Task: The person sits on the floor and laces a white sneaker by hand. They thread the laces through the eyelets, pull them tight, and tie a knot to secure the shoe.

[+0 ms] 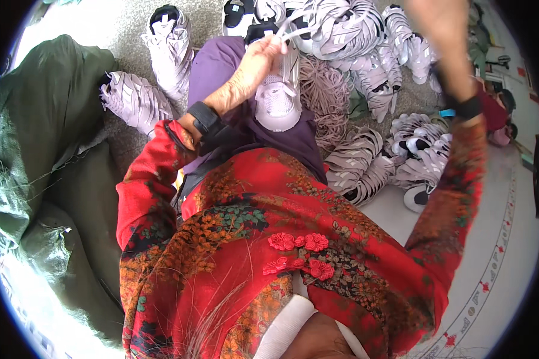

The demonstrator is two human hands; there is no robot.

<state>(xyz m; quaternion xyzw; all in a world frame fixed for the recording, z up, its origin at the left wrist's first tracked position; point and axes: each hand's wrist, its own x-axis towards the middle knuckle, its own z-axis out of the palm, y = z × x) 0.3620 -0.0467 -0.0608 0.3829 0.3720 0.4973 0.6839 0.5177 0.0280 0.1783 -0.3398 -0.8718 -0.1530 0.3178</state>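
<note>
Pale shoe [278, 107] on purple trousers [214, 67], head view. Long axis runs up-frame, toe towards torso. Left hand [260, 63] nearer, above shoe's upper part, fingertips pinching white lace [299, 32]; shoe just below, slightly right. Right hand [440, 27] well apart, up right, blurred; cannot tell grip.

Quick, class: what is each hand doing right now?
Left hand: closed, pinching a pale lace above the shoe.
Right hand: blurred and cut off by the picture's edge; cannot be told.

Red floral top [263, 224]; black wristbands [206, 119]
</note>
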